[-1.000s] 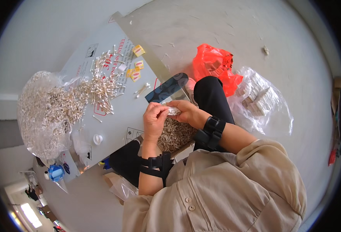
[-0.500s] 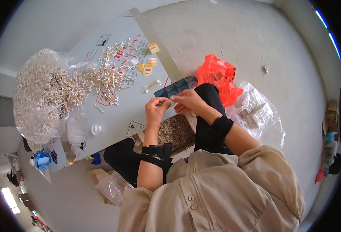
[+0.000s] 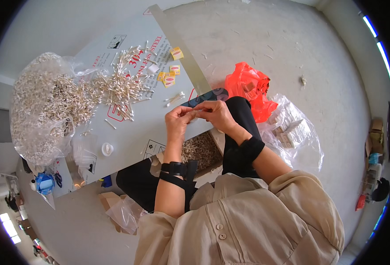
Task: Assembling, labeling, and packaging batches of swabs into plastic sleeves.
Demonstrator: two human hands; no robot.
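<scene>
My left hand (image 3: 177,119) and my right hand (image 3: 218,115) meet over the near edge of the metal-sheet table, thumbs and fingers pinched together. Whatever they hold between the fingertips is too small and covered to make out. Just beyond them, a few cotton swabs (image 3: 175,98) lie apart on the sheet. Farther off are several small yellow packets (image 3: 169,80) and a heap of loose cotton swabs (image 3: 126,86). Below my hands, between my knees, sits an open cardboard box (image 3: 216,164) full of swabs (image 3: 199,149).
A large clear bag (image 3: 29,97) spills swabs onto the table's left side. Near it stand a small round white tub (image 3: 108,149) and clear plastic packaging (image 3: 83,154). Right of my knee lie a red plastic bag (image 3: 265,106) and a clear bag (image 3: 312,150) of white packs.
My right hand's fingers have drawn in closer against my left fingertips, covering the small thing between them. The view has shifted slightly.
</scene>
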